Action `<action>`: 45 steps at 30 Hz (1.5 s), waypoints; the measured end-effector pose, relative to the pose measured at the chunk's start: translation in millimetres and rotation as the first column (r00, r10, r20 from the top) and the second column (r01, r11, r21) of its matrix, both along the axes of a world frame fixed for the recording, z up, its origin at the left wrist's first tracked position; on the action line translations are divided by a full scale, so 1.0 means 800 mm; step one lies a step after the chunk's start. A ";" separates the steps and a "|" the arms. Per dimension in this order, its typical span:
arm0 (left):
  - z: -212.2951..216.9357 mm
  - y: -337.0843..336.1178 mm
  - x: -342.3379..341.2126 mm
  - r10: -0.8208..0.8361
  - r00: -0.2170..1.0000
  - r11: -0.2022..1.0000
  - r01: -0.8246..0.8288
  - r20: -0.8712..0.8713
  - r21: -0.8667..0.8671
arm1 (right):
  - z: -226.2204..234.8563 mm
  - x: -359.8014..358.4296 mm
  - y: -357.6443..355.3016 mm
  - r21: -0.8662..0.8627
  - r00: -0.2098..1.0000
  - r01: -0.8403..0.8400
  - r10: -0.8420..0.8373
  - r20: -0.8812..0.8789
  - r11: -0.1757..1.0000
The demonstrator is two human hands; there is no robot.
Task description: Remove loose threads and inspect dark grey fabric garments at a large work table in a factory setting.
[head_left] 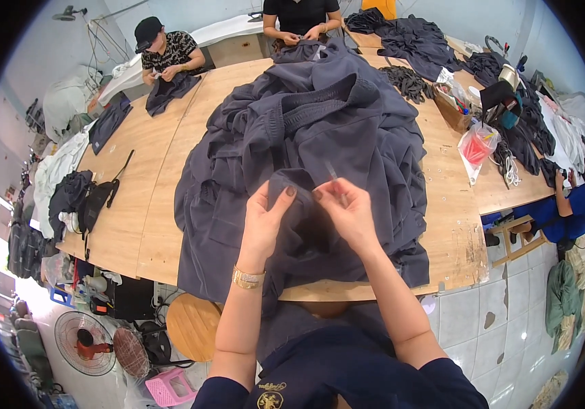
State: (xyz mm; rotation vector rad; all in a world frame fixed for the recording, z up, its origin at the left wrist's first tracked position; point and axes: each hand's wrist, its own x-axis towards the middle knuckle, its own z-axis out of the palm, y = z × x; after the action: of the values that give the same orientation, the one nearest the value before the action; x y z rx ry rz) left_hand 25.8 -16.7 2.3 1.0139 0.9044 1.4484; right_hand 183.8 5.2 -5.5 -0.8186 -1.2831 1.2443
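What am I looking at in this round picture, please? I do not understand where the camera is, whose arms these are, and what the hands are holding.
The camera sits on a person's head and looks down, so the two forearms rising from the lower edge are that person's own. Its wide lens bends straight edges and rounds the picture. The left hand and the right hand both pinch a fold of dark grey garment from a big pile of the same grey clothing. The right hand also holds a small thin tool; its kind is too small to tell. The pile lies on a wooden table. Other people handle dark cloth at the far side. A red plastic bag lies to the right.
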 end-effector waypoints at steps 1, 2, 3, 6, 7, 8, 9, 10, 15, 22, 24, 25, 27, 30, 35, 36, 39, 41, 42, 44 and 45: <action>0.001 -0.001 0.003 0.001 1.000 1.000 -0.001 0.002 -0.004 | 0.004 0.005 -0.003 -0.050 0.999 0.031 -0.033 -0.032 0.998; 0.004 -0.003 0.006 0.017 0.999 1.000 -0.017 0.030 -0.003 | 0.003 0.010 -0.005 -0.078 0.998 0.053 -0.056 -0.035 0.996; 0.006 -0.005 0.010 0.033 0.998 0.999 -0.033 0.059 0.001 | 0.002 0.015 -0.008 -0.103 0.996 0.077 -0.081 -0.038 0.992; 0.005 -0.009 0.018 0.008 0.989 1.000 -0.006 0.146 -0.016 | 0.005 0.022 -0.022 -0.111 0.985 0.122 -0.134 -0.106 0.986; 0.004 -0.010 0.020 0.005 0.989 1.000 -0.003 0.147 -0.017 | 0.005 0.025 -0.026 -0.112 0.985 0.125 -0.137 -0.105 0.986; 0.003 -0.010 0.021 0.007 0.986 1.000 -0.003 0.164 -0.022 | 0.005 0.027 -0.029 -0.120 0.983 0.115 -0.131 -0.128 0.986; 0.002 -0.011 0.023 0.008 0.984 1.000 -0.003 0.181 -0.029 | 0.006 0.030 -0.032 -0.129 0.980 0.106 -0.125 -0.152 0.986; 0.002 -0.011 0.025 0.005 0.984 1.000 0.000 0.181 -0.030 | 0.007 0.032 -0.034 -0.130 0.980 0.109 -0.128 -0.152 0.986; -0.005 -0.008 0.018 0.046 0.993 0.999 -0.047 0.110 0.005 | 0.010 0.038 -0.034 -0.150 0.926 -0.045 -0.015 -0.377 0.988; 0.006 -0.019 0.023 0.320 0.863 0.942 -0.245 -0.391 0.231 | 0.022 0.017 -0.008 -0.166 0.968 -0.077 0.034 -0.247 0.983; 0.004 -0.018 0.015 0.421 0.643 0.899 -0.203 -0.640 0.388 | 0.024 0.010 0.000 -0.136 0.979 -0.068 0.040 -0.198 0.988; 0.008 -0.024 0.015 0.374 0.621 0.926 -0.215 -0.688 0.309 | 0.025 0.007 0.002 -0.106 0.988 -0.060 0.044 -0.147 0.993; 0.023 -0.030 0.019 0.408 0.577 0.903 -0.143 -0.708 0.404 | 0.029 0.003 0.000 -0.104 0.993 -0.070 0.059 -0.105 0.992; 0.022 -0.031 0.024 0.460 0.570 0.857 -0.083 -0.681 0.509 | 0.033 -0.005 -0.003 0.087 0.999 -0.039 0.038 0.018 0.995; 0.013 -0.024 0.028 0.521 0.525 0.839 -0.168 -0.673 0.518 | 0.041 -0.002 -0.015 0.132 0.994 -0.053 0.040 0.103 0.990; 0.007 -0.021 0.025 0.506 0.520 0.845 -0.139 -0.688 0.516 | 0.040 0.001 -0.017 0.140 0.990 -0.081 0.064 0.125 0.987; 0.005 -0.019 0.023 0.427 0.607 0.892 -0.163 -0.670 0.421 | 0.029 0.003 -0.016 0.128 0.980 -0.184 0.172 0.100 0.975; 0.000 -0.016 0.018 0.422 0.649 0.893 -0.179 -0.633 0.412 | 0.036 0.013 -0.022 -0.223 0.940 -0.323 0.285 -0.184 0.920; -0.004 -0.015 0.014 0.410 0.675 0.898 -0.180 -0.613 0.402 | 0.028 0.012 -0.025 -0.226 0.906 -0.368 0.293 -0.306 0.902; -0.014 -0.012 0.011 0.443 0.682 0.883 -0.219 -0.582 0.415 | 0.011 0.012 -0.026 -0.213 0.893 -0.376 0.292 -0.342 0.902; -0.011 -0.013 0.013 0.444 0.683 0.882 -0.220 -0.580 0.417 | 0.006 0.014 -0.022 -0.212 0.894 -0.376 0.293 -0.339 0.902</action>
State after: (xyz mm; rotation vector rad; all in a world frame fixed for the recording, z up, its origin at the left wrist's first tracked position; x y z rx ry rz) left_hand 36.1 -27.1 -6.5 1.7499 1.4683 1.5888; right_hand 194.7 -12.6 -0.9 -0.5759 -1.0439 1.7847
